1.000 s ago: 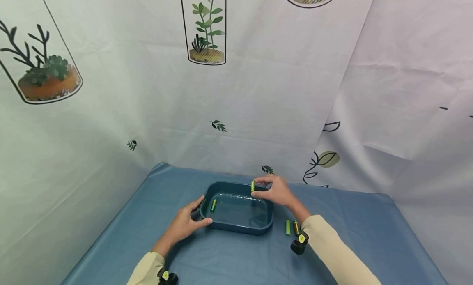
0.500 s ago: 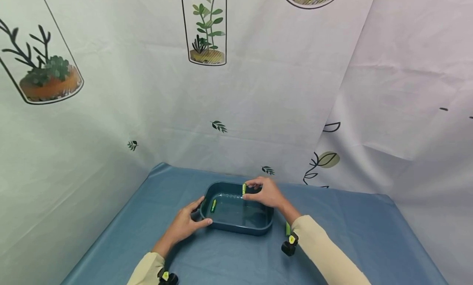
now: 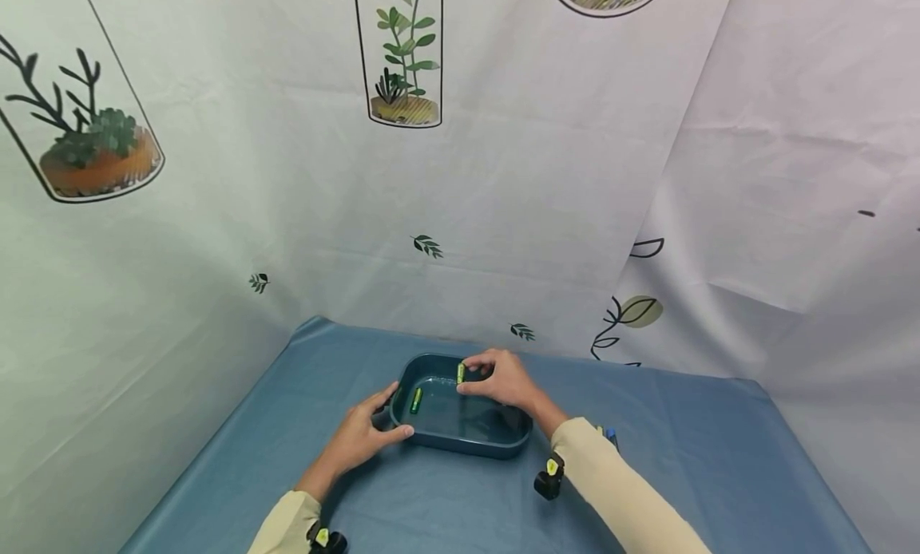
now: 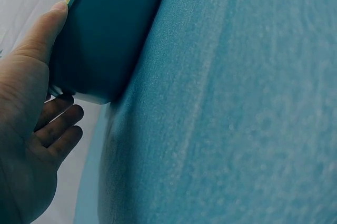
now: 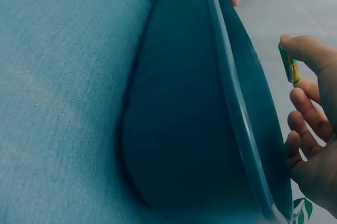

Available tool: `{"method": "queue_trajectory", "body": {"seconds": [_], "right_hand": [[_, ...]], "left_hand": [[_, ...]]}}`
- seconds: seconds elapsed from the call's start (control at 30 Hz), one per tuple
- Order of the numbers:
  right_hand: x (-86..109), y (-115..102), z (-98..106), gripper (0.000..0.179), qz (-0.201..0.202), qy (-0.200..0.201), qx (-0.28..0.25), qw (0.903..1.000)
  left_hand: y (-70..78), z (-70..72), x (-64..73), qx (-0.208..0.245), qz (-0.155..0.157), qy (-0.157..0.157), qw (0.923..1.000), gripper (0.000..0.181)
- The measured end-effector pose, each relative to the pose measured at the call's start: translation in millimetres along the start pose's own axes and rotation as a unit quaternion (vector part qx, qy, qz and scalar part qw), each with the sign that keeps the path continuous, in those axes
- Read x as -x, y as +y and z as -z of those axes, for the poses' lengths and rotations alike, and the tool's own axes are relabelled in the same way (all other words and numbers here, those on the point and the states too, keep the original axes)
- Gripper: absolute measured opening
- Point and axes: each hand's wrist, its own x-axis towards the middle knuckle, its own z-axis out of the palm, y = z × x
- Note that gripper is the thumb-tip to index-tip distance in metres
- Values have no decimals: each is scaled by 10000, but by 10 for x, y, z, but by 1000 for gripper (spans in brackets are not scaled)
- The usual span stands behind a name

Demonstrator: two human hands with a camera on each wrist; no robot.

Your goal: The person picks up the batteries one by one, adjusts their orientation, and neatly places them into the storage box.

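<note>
A dark blue-green rectangular dish (image 3: 470, 445) sits on the table. My left hand (image 3: 359, 433) grips its left end, thumb on the rim; in the left wrist view the other fingers lie beneath the end. Over the dish, my right hand (image 3: 501, 378) pinches a green battery (image 3: 461, 373) upright between thumb and fingers. The right wrist view shows this battery (image 5: 288, 65) has a gold end and is held above the rim. Another green battery (image 3: 416, 400) lies inside the dish near its left wall.
On the table right of the dish, a blue-topped battery (image 3: 611, 437) and a yellowish-green one (image 3: 599, 429) are partly hidden by the right sleeve. Blue cloth (image 3: 438, 506) covers the table. A white plant-print sheet (image 3: 460, 187) hangs behind it.
My right hand has moved left and slightly down over the dish with the battery. Its sleeve now uncovers the blue-topped battery and hides the nearer ones. The left hand has stayed put.
</note>
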Motion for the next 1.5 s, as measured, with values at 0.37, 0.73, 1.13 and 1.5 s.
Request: {"method": "queue_trajectory", "body": {"seconds": [0.37,0.73,1.13,1.5], "right_hand": [[-41,-30,-151,44,58,-69,-76,9999],[-74,-38,-239,43,-38,-97,-170,9998],[-117,-86,-366,43,125,4,-229,9997],[-149,-37,-465,45,112,-11,74,9999]], "left_hand": [[7,-7,-1,23,-8,22,10000,92],[-4,-19,-5,-10,-15,49,10000,92],[2,-8,-13,64,-49,17,10000,91],[33,3,1,76,58,5,10000,90]]}}
